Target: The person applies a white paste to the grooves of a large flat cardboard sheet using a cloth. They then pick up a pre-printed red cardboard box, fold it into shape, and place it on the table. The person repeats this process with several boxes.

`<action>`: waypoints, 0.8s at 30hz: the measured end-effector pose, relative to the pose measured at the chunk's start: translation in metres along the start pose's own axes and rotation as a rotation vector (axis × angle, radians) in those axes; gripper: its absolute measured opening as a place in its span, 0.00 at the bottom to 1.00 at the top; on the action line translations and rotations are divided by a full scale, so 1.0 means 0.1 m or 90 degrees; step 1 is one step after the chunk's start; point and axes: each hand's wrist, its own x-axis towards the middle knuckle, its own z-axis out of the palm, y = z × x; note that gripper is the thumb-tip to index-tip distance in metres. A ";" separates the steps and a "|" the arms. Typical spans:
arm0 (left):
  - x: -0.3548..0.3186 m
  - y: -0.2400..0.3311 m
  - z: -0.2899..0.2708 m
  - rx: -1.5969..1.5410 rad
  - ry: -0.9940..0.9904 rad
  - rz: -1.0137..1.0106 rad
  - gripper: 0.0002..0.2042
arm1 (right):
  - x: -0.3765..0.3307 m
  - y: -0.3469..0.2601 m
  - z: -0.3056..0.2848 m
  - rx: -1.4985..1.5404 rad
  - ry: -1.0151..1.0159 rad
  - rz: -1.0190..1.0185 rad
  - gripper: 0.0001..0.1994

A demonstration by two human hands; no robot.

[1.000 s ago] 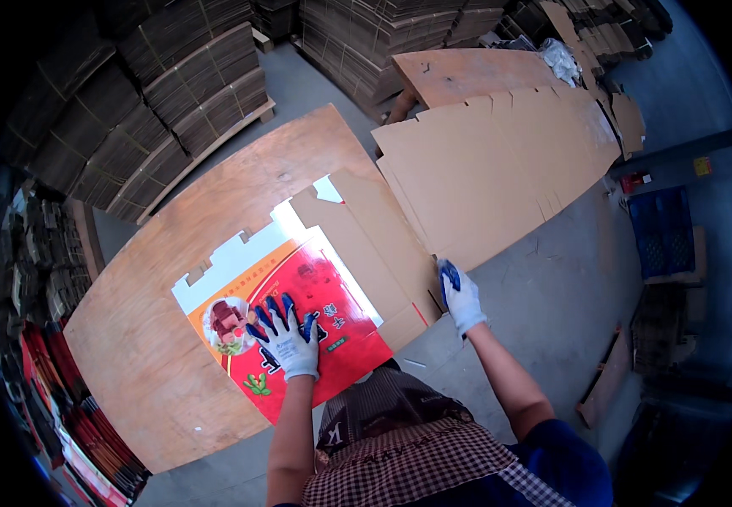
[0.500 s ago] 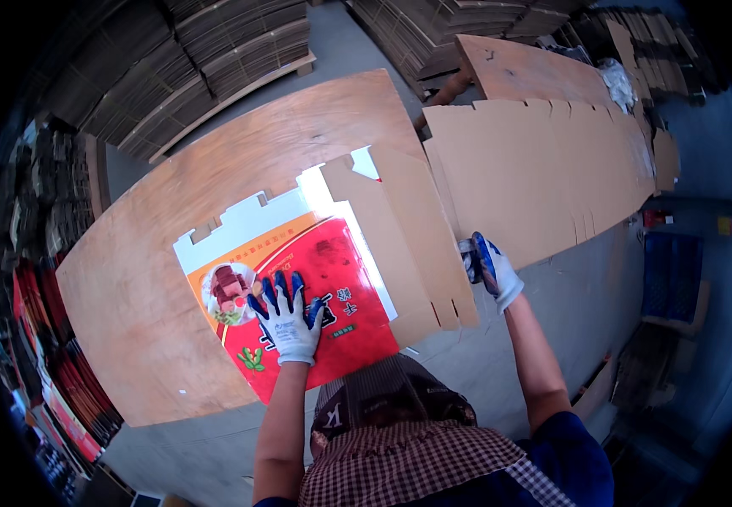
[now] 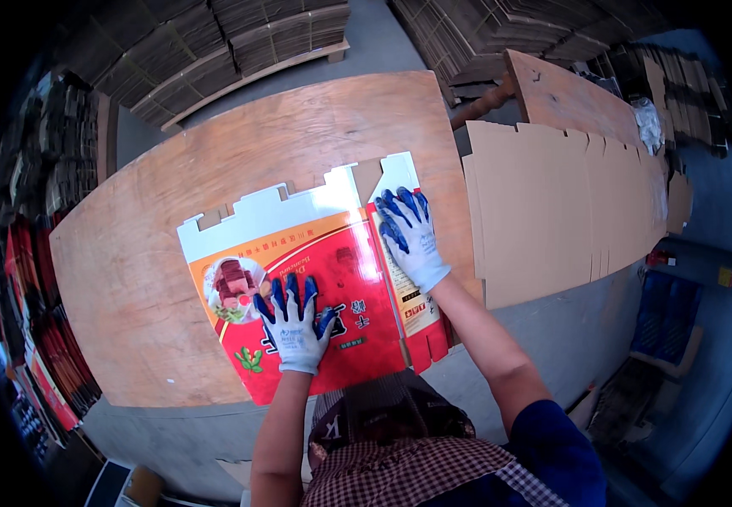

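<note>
A red printed carton with white tabs along its far edge lies flattened on the wooden table. My left hand, in a white glove with blue fingers, rests spread on its red panel, near the picture of food. On the carton's right side panel, which lies face up with its print showing, my right hand is pressed with fingers spread, gloved the same way. Neither hand grips anything. The carton's lower edge reaches close to my checked apron.
To the right, plain brown cardboard sheets lie next to the table. Bundled cardboard stacks stand on a pallet beyond it. More stacks of folded cardboard line the left, and a blue crate stands at the far right.
My right hand has moved left from the brown cardboard's edge onto the carton. The brown flap is folded over, so its printed side now faces up. My left hand stays in place.
</note>
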 end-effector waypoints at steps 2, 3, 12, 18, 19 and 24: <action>-0.01 -0.01 0.01 0.001 -0.001 -0.002 0.34 | 0.00 -0.02 0.03 -0.048 -0.019 -0.014 0.21; -0.01 -0.02 0.02 0.002 -0.002 -0.001 0.35 | -0.01 -0.03 0.04 -0.061 -0.022 -0.019 0.21; -0.02 -0.01 0.02 -0.006 -0.002 0.003 0.33 | -0.03 -0.31 0.19 -0.254 -0.059 -0.014 0.25; 0.04 0.04 0.01 0.002 0.010 0.001 0.32 | -0.32 -0.44 0.15 -0.209 0.033 0.046 0.24; 0.04 0.04 -0.01 0.008 0.015 0.003 0.32 | -0.45 -0.52 0.14 -0.202 0.053 0.056 0.24; -0.02 0.02 0.04 0.022 0.015 -0.008 0.35 | -1.67 -0.84 -0.03 -0.090 -0.017 0.094 0.27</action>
